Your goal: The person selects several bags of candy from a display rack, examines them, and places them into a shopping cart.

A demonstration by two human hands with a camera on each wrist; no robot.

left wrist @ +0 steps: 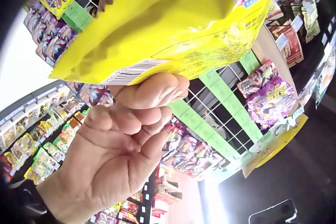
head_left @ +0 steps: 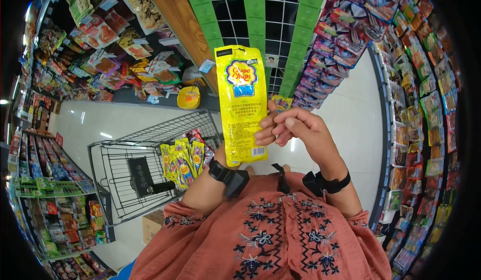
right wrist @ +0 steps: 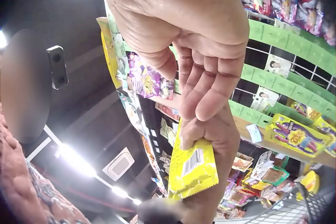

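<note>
A yellow Chupa Chups candy bag (head_left: 244, 112) stands upright before the person's chest, its printed side with the barcode facing the head camera. My left hand (head_left: 266, 130) grips it low down, most of the palm hidden behind the bag and fingers curled round the right edge. In the right wrist view the left hand (right wrist: 212, 132) pinches the bag (right wrist: 193, 170) above the barcode. Just right of it, my right hand (head_left: 313, 132) hovers with relaxed fingers bent towards the bag, and its palm (left wrist: 113, 158) faces the left wrist camera with nothing held.
At left stands a wire shopping cart (head_left: 107, 154) with several yellow candy packs (head_left: 183, 160) in it. Ahead rises a black grid rack with green strips (head_left: 255, 19) and hanging purple-red packets (head_left: 330, 44). Snack shelves (head_left: 401, 144) line the right side. A yellow bin (head_left: 189, 97) sits beyond the cart.
</note>
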